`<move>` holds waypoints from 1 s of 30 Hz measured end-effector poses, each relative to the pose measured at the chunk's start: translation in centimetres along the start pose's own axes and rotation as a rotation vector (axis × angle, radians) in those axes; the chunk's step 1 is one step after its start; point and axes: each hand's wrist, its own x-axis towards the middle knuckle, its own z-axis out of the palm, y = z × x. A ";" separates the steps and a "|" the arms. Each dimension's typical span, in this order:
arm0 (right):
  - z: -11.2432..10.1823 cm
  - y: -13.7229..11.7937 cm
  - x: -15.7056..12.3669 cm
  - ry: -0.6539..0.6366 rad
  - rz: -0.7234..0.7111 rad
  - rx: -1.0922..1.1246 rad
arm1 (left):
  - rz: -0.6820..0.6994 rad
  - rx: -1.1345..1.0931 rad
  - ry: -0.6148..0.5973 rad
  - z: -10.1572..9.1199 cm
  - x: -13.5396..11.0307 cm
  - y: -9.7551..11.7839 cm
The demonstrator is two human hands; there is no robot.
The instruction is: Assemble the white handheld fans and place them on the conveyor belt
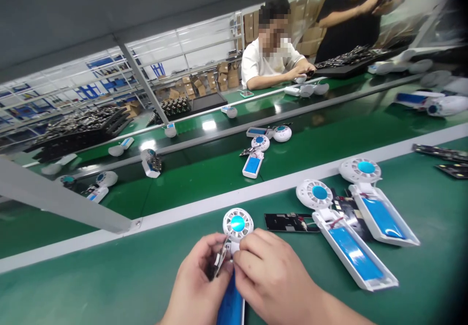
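Head camera: the left hand (201,278) is gripping a circuit board (220,260), the right hand (272,271) is pinching the white fan (238,224) at its neck over the green bench (109,286), and a sharp tug could be straining any wiring hidden there.

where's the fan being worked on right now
In the head view, the white fan is at bottom centre, between the left hand and right hand, left of a black board.
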 end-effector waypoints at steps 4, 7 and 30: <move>0.5 -0.5 0.2 0.093 0.142 0.138 | 0.249 0.281 -0.039 -0.9 -0.1 -0.1; 0.6 -0.9 0.3 0.126 0.196 0.139 | 0.415 0.452 -0.052 -1.3 -0.1 -0.3; 0.8 -1.0 -0.4 0.124 0.041 -0.028 | 0.734 0.853 -0.038 -1.1 -0.5 -0.3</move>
